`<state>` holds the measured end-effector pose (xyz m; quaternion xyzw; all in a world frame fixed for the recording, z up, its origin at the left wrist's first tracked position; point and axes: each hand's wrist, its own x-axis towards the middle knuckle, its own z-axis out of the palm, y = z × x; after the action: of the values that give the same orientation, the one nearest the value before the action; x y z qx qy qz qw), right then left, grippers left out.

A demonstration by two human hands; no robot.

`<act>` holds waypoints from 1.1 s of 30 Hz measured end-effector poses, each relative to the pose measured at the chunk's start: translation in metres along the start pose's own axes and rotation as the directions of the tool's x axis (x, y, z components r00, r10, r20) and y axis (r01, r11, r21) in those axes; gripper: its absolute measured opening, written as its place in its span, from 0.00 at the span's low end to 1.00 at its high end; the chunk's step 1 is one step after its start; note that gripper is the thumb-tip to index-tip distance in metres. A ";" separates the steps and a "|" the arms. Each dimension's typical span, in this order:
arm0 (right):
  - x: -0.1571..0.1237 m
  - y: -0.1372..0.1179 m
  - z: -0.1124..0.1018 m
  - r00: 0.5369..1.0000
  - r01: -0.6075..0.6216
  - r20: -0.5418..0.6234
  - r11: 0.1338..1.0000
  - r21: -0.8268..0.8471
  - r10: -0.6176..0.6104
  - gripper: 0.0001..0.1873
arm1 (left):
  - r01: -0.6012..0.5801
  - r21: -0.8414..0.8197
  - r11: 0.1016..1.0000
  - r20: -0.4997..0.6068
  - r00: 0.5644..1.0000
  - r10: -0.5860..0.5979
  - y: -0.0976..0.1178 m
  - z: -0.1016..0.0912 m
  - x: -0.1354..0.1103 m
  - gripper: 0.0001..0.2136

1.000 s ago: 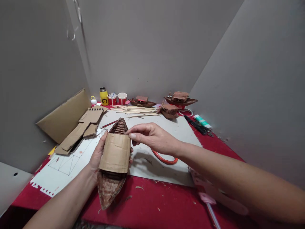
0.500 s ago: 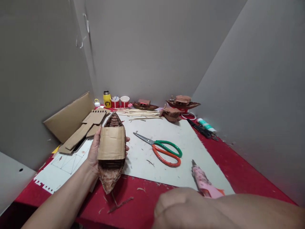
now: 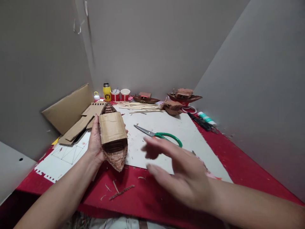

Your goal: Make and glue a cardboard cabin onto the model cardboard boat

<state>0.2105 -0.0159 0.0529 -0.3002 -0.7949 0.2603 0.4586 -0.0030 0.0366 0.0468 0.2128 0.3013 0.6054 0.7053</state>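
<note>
No words, numbers or brand names can be read. At the upper left of centre, the yellow bottle [image 3: 107,92] bears a black, roundish emblem [image 3: 107,97], too small to make out. At right of centre, the white-and-green tube [image 3: 206,118] seems to carry print, but it is illegible. Thin dark lines form triangles on the paper [image 3: 56,167] at lower left.

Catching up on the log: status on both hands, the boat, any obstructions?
Left hand holding tan-covered model boat. Right hand open, apparently empty, apart from boat. Possible obstruction: scissors on white sheet, partly hidden behind right hand.
</note>
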 end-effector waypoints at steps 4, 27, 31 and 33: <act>0.020 0.013 0.024 0.895 -0.442 0.150 0.877 0.188 0.419 0.44 | -0.165 -0.023 0.986 -0.105 0.981 0.162 -0.004 0.007 0.001 0.29; 0.034 0.027 0.018 0.948 -0.290 0.161 0.954 0.077 0.275 0.40 | -0.468 0.323 0.823 0.331 0.870 0.365 -0.018 -0.015 -0.003 0.32; 0.028 0.025 0.001 0.985 -0.168 0.038 0.985 -0.049 0.170 0.48 | -0.524 0.410 0.746 0.357 0.845 0.397 -0.022 -0.018 -0.005 0.35; 0.029 0.022 -0.003 0.998 -0.070 -0.013 0.994 -0.080 0.069 0.42 | -0.542 0.470 0.697 0.367 0.838 0.405 -0.025 -0.018 -0.008 0.37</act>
<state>0.2067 0.0206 0.0554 -0.3473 -0.7914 0.2423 0.4409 0.0021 0.0234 0.0189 0.5491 0.3126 0.6230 0.4612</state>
